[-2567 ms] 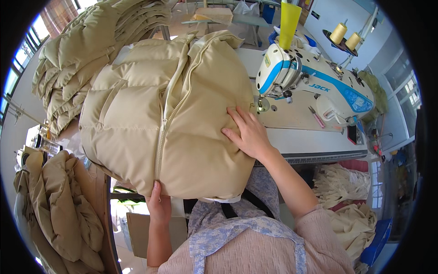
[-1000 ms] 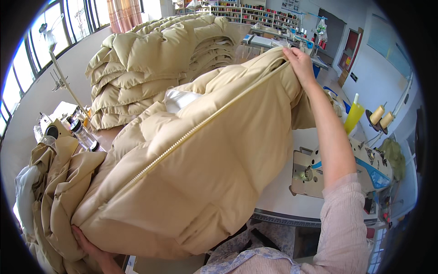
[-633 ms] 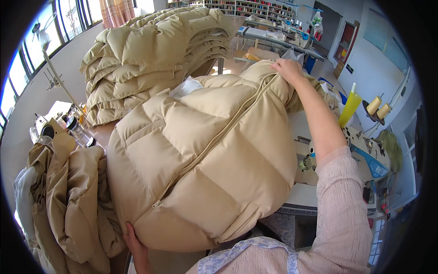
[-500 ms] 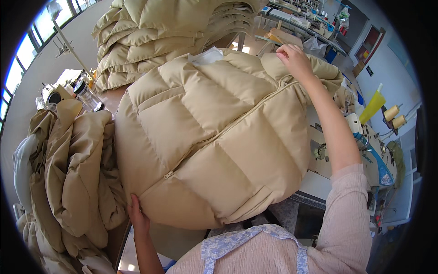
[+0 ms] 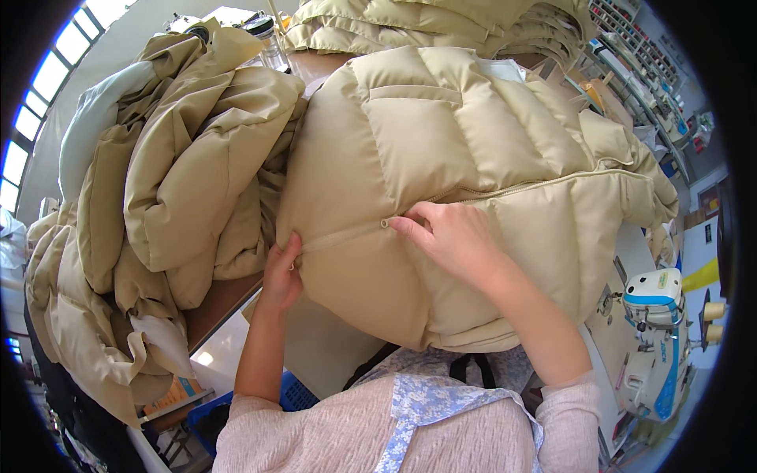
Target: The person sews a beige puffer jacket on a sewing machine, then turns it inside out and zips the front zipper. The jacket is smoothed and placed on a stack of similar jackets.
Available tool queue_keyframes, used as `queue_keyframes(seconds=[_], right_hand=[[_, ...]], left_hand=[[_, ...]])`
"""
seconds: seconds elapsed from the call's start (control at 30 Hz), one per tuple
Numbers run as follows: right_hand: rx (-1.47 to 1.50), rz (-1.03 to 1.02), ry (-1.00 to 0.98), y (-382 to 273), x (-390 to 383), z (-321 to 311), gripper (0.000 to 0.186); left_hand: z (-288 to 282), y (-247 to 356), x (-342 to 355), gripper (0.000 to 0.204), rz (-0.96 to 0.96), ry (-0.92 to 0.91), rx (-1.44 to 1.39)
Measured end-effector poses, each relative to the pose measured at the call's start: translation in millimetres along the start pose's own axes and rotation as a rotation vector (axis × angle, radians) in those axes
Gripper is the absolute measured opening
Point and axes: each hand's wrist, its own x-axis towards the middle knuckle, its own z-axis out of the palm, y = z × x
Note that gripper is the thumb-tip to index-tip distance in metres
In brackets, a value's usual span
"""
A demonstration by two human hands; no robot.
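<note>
A beige quilted puffer jacket [image 5: 430,142] lies spread in front of me, its front zipper running from the lower left toward the collar at the right. My left hand [image 5: 281,276] grips the jacket's hem at the zipper's lower end, thumb on top and the other fingers partly hidden. Curled at the zipper, my right hand [image 5: 461,240] has its thumb and forefinger pinched at the zipper pull [image 5: 385,223]. Right of that hand the zipper's two toothed edges stand slightly apart; toward the hem the front is joined.
Crumpled tan garments [image 5: 189,173] are heaped at the left, close against the jacket. A stack of beige quilted pieces [image 5: 394,31] lies behind it. One white and blue sewing machine [image 5: 658,339] stands at the right. A blue basket [image 5: 296,392] sits below my left arm.
My right hand has come down from the collar to the zipper pull near the hem. The left hand still holds the hem. My view has swung leftward, so everything sits further right.
</note>
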Motion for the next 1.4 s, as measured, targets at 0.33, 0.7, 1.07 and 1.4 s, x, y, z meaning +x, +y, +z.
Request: queue_keyframes(seconds=[0.33,0.7,1.07,1.4], right_hand=[[0.124,-0.071,0.196,-0.8,2.8,27.6,0.029],[0.128,-0.226,0.323,4.9,9.1,40.2,0.037],[-0.186,-0.257,0.403,-6.4,7.5,62.1,0.010],[0.202,-0.176,0.487,-4.5,6.1,19.8,0.011]], left_hand=[[-3.7,-4.7,-1.2,0.048,0.053,0.022,0.000],[-13.0,-8.4,3.7,0.055,0.073,0.029,0.018],[-16.5,-12.4,6.4,0.051,0.132,0.027,0.068],[-15.6,-8.3,9.5,0.050,0.155,0.089,0.043]])
